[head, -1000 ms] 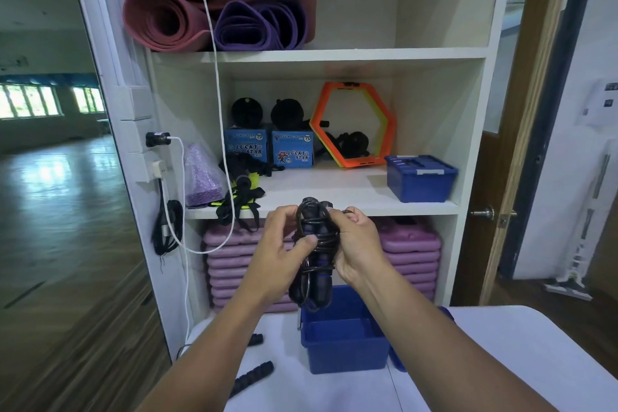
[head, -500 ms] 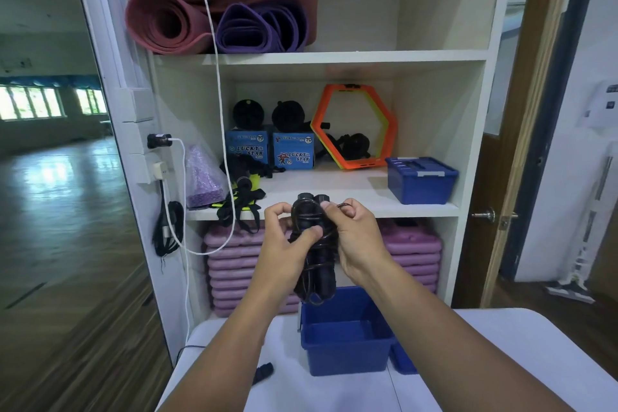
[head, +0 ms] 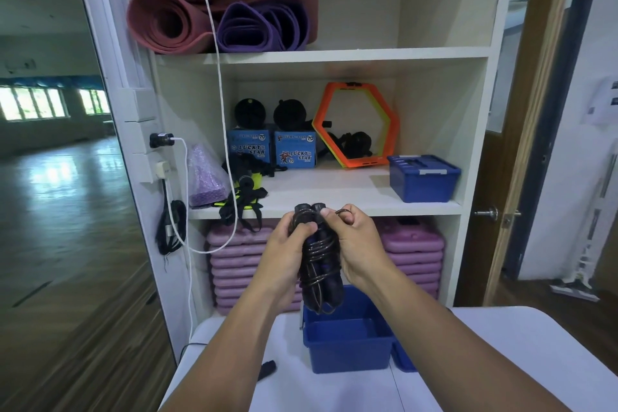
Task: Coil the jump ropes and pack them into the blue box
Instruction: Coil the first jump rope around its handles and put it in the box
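A black jump rope [head: 320,264], coiled into a bundle with its two handles side by side at the top, hangs upright in front of me. My left hand [head: 287,251] grips the bundle from the left, thumb across the handles. My right hand [head: 357,244] holds it from the right and pinches a loop of cord at the top. Directly below the bundle, the open blue box [head: 347,341] stands on the white table [head: 501,361]; its inside looks bare. A black handle of another rope [head: 266,369] pokes out beside my left forearm.
A white shelf unit [head: 334,207] stands behind the table, with a lidded blue box [head: 423,177], an orange hexagon ring [head: 356,125], two small blue cartons, black straps, rolled mats above and stacked purple pads below. A white cable [head: 187,244] hangs at the left. A wooden door [head: 508,177] is at the right.
The bundle and both hands stay above the box while my view has shifted slightly; the loose rope handle on the table is now mostly hidden by my left forearm.
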